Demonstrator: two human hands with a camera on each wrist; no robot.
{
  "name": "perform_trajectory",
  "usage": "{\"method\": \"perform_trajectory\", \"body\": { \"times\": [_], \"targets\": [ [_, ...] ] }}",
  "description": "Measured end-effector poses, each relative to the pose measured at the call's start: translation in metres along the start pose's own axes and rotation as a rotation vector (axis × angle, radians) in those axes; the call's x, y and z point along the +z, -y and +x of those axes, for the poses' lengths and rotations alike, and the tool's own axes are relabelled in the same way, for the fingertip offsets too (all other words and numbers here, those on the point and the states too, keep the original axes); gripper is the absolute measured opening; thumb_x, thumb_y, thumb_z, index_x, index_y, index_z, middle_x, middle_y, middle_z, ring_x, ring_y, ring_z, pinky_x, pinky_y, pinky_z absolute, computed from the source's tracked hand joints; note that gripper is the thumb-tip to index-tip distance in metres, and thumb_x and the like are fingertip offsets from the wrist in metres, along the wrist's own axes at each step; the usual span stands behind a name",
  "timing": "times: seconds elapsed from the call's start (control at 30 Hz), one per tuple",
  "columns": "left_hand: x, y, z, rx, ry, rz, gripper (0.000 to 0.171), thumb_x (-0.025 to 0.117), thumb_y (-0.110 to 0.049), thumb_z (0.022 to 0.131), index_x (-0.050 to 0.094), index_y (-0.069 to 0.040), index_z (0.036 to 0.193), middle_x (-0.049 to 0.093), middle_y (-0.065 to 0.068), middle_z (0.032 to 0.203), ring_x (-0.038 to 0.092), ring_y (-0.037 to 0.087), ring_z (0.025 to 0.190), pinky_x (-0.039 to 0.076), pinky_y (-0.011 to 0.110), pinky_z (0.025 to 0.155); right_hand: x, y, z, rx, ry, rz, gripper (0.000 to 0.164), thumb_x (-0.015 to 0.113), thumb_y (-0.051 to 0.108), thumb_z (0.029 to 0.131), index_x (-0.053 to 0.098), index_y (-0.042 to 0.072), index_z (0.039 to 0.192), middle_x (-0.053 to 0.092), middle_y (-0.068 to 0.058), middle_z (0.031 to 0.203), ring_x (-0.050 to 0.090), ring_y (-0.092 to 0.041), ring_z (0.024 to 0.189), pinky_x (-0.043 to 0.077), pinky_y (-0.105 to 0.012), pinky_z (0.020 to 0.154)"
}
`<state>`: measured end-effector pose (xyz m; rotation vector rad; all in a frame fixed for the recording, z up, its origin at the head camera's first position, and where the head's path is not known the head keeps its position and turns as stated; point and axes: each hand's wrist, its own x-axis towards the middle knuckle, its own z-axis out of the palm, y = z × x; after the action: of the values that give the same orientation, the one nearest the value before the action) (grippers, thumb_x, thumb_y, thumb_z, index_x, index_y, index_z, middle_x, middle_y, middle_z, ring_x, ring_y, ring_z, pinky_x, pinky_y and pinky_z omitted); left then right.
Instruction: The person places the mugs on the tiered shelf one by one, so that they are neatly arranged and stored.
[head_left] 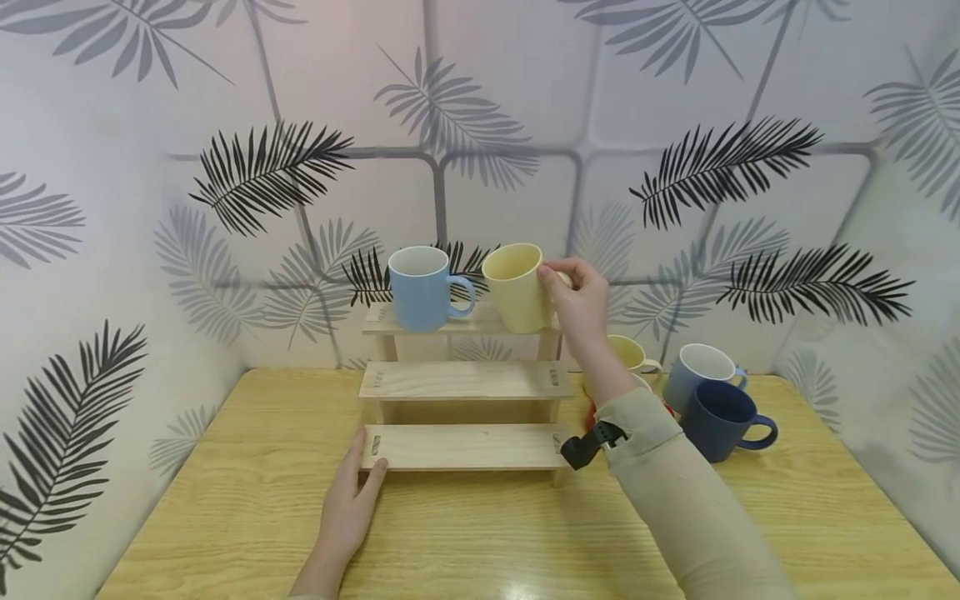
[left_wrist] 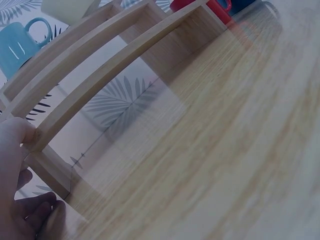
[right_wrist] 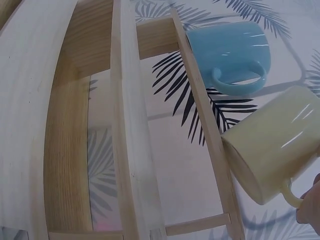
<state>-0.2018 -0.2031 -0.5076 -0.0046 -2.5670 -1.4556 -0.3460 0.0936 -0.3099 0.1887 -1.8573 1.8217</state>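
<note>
A three-step wooden rack (head_left: 465, 379) stands on the table against the wall. On its top step sits a light blue mug (head_left: 422, 287) (right_wrist: 231, 54) (left_wrist: 20, 44). Beside it my right hand (head_left: 576, 293) grips the handle side of a pale yellow mug (head_left: 516, 285) (right_wrist: 275, 144), which tilts over the right part of the top step. My left hand (head_left: 352, 500) (left_wrist: 17, 200) lies flat on the table with fingers straight, touching the left end of the lowest step (left_wrist: 60, 125).
Right of the rack on the wooden table (head_left: 247, 517) stand a dark blue mug (head_left: 722, 419), a grey-blue mug (head_left: 701, 368), a yellow mug (head_left: 632, 354) and a partly hidden red mug (left_wrist: 210, 7). Leaf-patterned walls close in the back and sides.
</note>
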Motion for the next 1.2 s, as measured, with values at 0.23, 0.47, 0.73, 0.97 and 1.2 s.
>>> {"method": "perform_trajectory", "body": {
  "times": [0.23,0.47,0.73,0.97,1.2],
  "targets": [
    [0.0,-0.001,0.0,-0.008,-0.006,-0.002,0.07,0.041,-0.047,0.1,0.014,-0.011,0.154,0.018,0.012,0.157,0.018,0.034,0.142,0.015,0.052,0.113,0.007,-0.003,0.01,0.005,0.076,-0.018,0.021,0.07,0.015,0.088,0.064,-0.003,0.098,0.062,0.001,0.086,0.053,-0.009,0.078,0.046,-0.019,0.065],
    [0.0,0.0,-0.001,0.001,0.003,-0.011,0.07,0.041,-0.046,0.101,0.013,-0.009,0.154,0.016,0.012,0.157,0.016,0.035,0.142,0.015,0.053,0.113,0.002,-0.01,0.023,0.057,0.17,-0.062,0.02,0.063,0.015,0.093,0.058,-0.002,0.104,0.061,-0.008,0.106,0.055,-0.015,0.099,0.046,-0.027,0.089],
    [0.001,0.0,-0.001,0.001,0.001,-0.003,0.07,0.04,-0.046,0.101,0.013,-0.01,0.154,0.016,0.012,0.157,0.017,0.035,0.142,0.015,0.053,0.113,-0.008,-0.019,0.024,0.123,0.162,-0.027,0.016,0.055,0.006,0.097,0.051,-0.007,0.105,0.058,-0.004,0.099,0.053,-0.013,0.098,0.043,-0.027,0.094],
    [0.001,0.0,-0.001,-0.011,0.001,-0.01,0.07,0.04,-0.048,0.1,0.013,-0.012,0.154,0.016,0.012,0.157,0.017,0.035,0.142,0.015,0.054,0.113,-0.011,-0.028,0.024,0.113,0.147,0.022,0.01,0.054,0.006,0.097,0.05,-0.003,0.101,0.055,0.0,0.097,0.052,-0.011,0.099,0.042,-0.027,0.097],
    [0.001,-0.001,-0.001,-0.005,-0.003,-0.006,0.069,0.041,-0.046,0.101,0.014,-0.012,0.154,0.017,0.012,0.157,0.017,0.035,0.142,0.015,0.054,0.113,-0.014,-0.037,0.021,0.055,0.174,0.003,0.023,0.053,0.017,0.099,0.05,-0.004,0.109,0.054,-0.003,0.104,0.05,-0.014,0.096,0.041,-0.029,0.091]
  ]
}}
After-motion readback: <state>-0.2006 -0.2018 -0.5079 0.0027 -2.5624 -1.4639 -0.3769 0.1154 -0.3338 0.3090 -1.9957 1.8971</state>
